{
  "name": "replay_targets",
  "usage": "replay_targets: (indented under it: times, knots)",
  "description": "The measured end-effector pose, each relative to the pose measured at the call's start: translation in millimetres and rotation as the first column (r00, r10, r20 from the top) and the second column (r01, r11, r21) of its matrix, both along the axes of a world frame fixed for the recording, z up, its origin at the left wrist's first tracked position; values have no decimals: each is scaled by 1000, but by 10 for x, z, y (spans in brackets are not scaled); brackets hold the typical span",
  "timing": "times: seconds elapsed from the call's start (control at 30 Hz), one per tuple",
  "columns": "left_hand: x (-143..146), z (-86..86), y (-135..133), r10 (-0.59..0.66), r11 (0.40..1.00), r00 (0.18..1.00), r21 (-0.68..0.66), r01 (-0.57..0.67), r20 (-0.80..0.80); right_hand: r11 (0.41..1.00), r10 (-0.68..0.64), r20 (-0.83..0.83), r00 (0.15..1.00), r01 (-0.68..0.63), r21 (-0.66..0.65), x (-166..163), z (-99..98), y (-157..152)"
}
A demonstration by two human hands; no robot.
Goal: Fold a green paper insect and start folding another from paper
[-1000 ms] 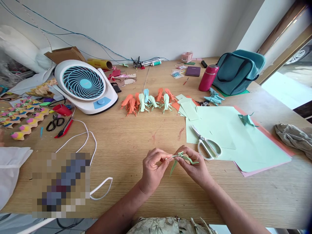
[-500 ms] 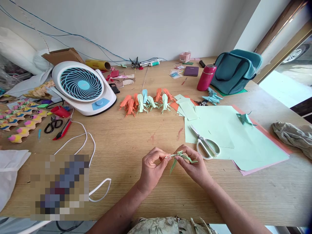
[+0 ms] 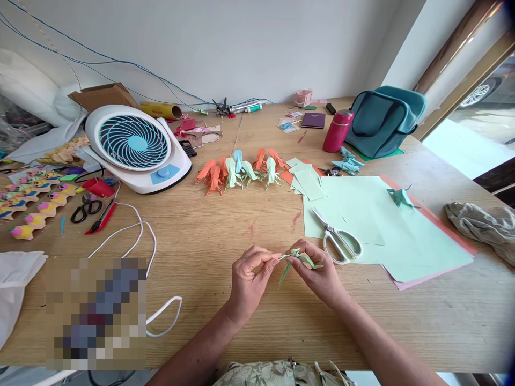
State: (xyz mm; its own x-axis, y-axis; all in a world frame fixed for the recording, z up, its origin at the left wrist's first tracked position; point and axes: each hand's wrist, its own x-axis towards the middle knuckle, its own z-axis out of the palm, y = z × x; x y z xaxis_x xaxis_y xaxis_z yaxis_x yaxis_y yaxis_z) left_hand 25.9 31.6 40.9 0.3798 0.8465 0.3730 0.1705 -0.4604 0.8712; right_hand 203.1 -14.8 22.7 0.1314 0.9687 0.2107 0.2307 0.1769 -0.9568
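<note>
Just above the wooden table (image 3: 249,214), near its front edge, my left hand (image 3: 249,281) and my right hand (image 3: 322,276) both pinch a small pale green folded paper figure (image 3: 298,261). Its thin points stick out down and to the right between my fingers. White scissors (image 3: 338,238) lie shut on pale green paper sheets (image 3: 402,236) just right of my right hand. A row of finished orange, green and blue paper figures (image 3: 241,169) stands further back at the middle of the table.
A white desk fan (image 3: 134,147) stands at the back left, its white cable (image 3: 137,236) looping toward the front. A teal bag (image 3: 384,120) and red flask (image 3: 338,131) are at the back right. Black scissors (image 3: 82,208) and coloured cutouts (image 3: 32,195) lie left.
The hands keep pinching the green paper figure with only slight finger movement. The view has shifted a little.
</note>
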Motion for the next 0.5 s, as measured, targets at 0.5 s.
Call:
replay_targets:
  times: [0.5]
  knots:
    - [148, -195, 40, -171, 823, 978, -528, 209, 121, 965, 26, -442, 897, -138, -224, -30, -32, 52]
